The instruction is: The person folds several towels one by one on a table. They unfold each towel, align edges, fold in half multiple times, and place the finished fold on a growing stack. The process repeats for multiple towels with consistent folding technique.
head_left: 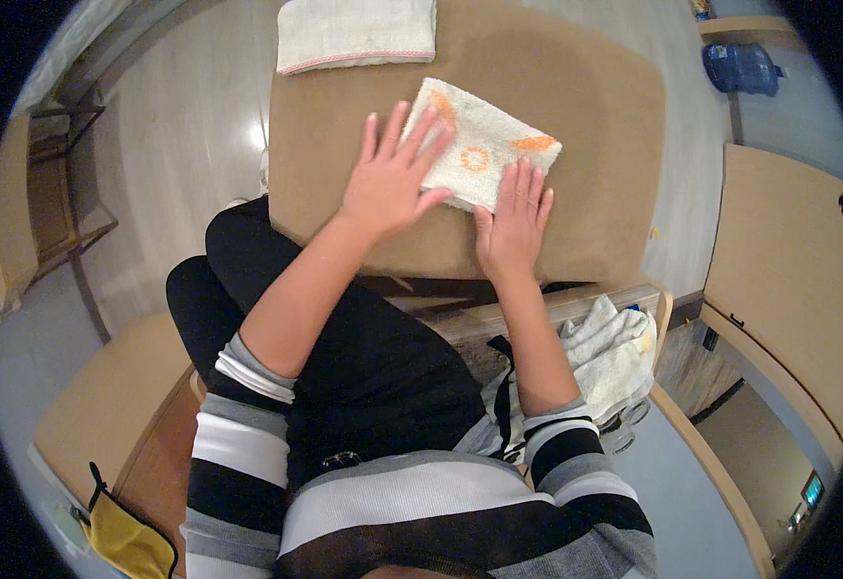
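Grip is released on both sides: the left hand (pixel 387 183) and the right hand (pixel 515 230) are palm down, with their fingers extended.

A tan panel (pixel 8 207) stands at the far left of the frame, and a yellow cloth (pixel 127 540) with black edging lies at the lower left. Black trousers (pixel 373 357) cover the person's bent legs, from left of centre to the middle. At the top of the frame, a folded white towel (pixel 359 34) with a pink line along its lower edge lies on the brown worktop (pixel 605 125).

Just below and to the right of it, above the centre of the frame, the patterned cloth (pixel 479 159) lies on the same worktop, showing 1 orange ring motif and 2 orange patches near its corners. The left fingers, slightly blurred, reach over its left side; the right fingertips are at its lower right edge.

Beside the right forearm is a crumpled whitish cloth (pixel 609 347). A blue bottle (pixel 740 69), cap toward the right, is at the upper right, above a pale wooden panel (pixel 778 241).
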The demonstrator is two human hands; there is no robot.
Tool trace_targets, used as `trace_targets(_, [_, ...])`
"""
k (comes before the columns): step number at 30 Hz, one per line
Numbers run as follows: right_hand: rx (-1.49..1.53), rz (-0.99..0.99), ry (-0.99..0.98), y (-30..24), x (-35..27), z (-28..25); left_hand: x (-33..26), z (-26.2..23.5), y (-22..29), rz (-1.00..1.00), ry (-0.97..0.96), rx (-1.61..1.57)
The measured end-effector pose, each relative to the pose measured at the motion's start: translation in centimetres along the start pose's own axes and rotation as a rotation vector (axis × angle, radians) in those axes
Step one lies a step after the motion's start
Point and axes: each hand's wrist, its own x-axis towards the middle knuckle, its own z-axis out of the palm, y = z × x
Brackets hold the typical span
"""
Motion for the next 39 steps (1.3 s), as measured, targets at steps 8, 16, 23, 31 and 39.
trace_targets(8, [0.815,0.629,0.156,1.9,0.8,-1.4,0.5,-0.9,-0.5,-0.576,0.156,-0.650])
trace_targets(16, [1.379,1.024,-0.112,0.5,4.2,-5.0,2.0,-3.2,-0.1,-0.894,-0.124,-1.324])
trace_targets(23, [1.321,0.605,0.065,-5.0,10.9,-4.8,3.2,-7.2,-4.7,-0.624,0.346,-1.261])
trace_targets(31, [0.954,0.314,0.239,-10.4,22.6,-0.8,7.4,-9.2,-13.7,-0.703,0.538,-0.599])
trace_targets(39, [0.500,-0.039,0.300,-8.4,19.7,3.5,5.6,-5.7,-12.2,-0.041,0.494,0.109])
